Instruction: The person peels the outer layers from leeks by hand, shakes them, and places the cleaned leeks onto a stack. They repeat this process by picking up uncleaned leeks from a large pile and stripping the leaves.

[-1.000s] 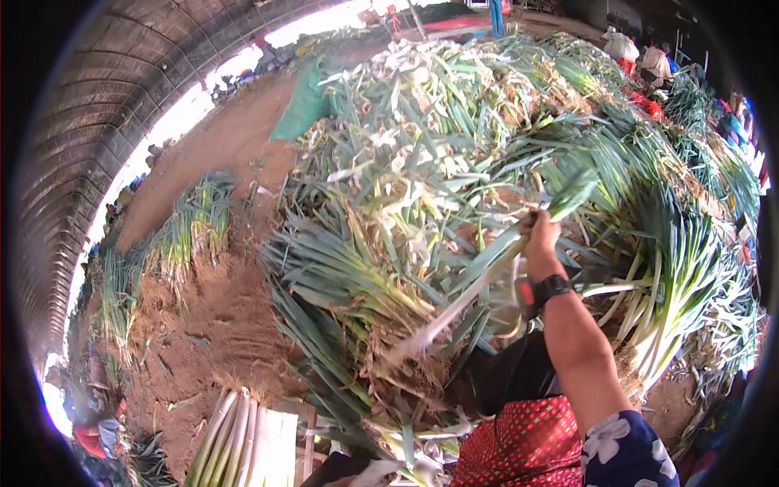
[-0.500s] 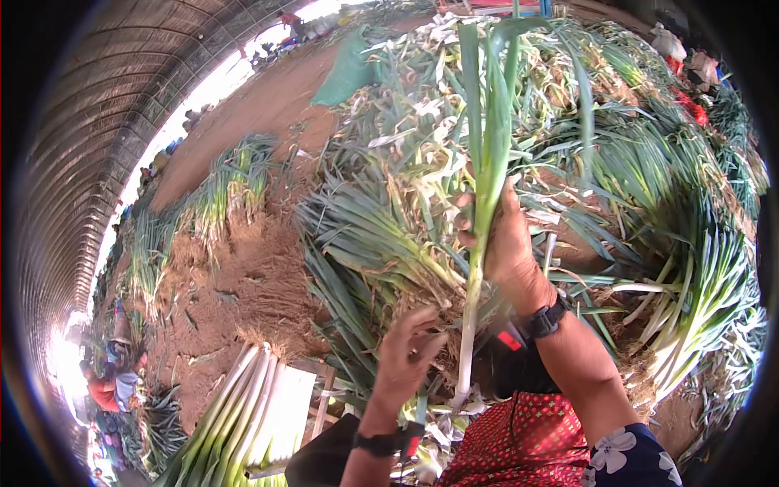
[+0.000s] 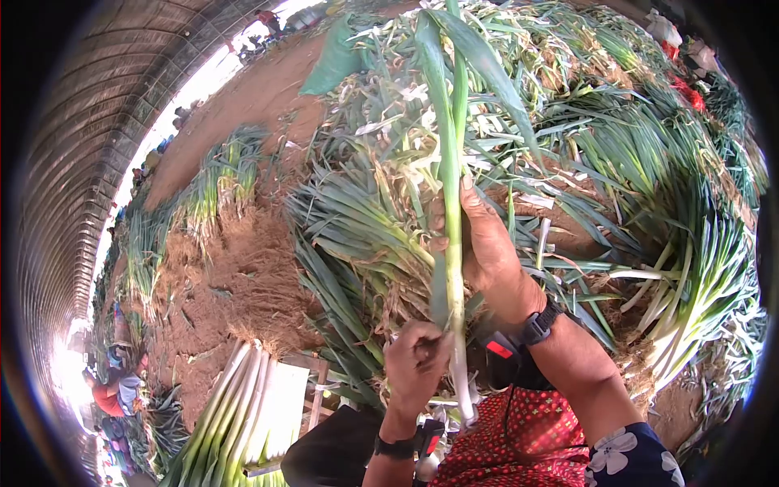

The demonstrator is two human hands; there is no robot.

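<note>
My right hand is closed around a long leek, held upright with its white root end down and green leaves up. The fingers wrap behind the stem, partly hidden by it. My left hand is curled beside the lower white stem, thumb and fingers pinched together. A loose green leek leaf hangs along the stem down to these fingers, which seem to grip its end. Just behind the leek lies a pile of leeks.
Trimmed leeks lie beside a white board at lower left. More leeks are heaped at right, and bundles stand on the soil at left. A green cloth lies farther back. A person is at far left.
My left hand has come up to the stem and its fingers have closed. A leaf strip now hangs beside the stem. The leek has shifted left, its top leaf folded over to the right.
</note>
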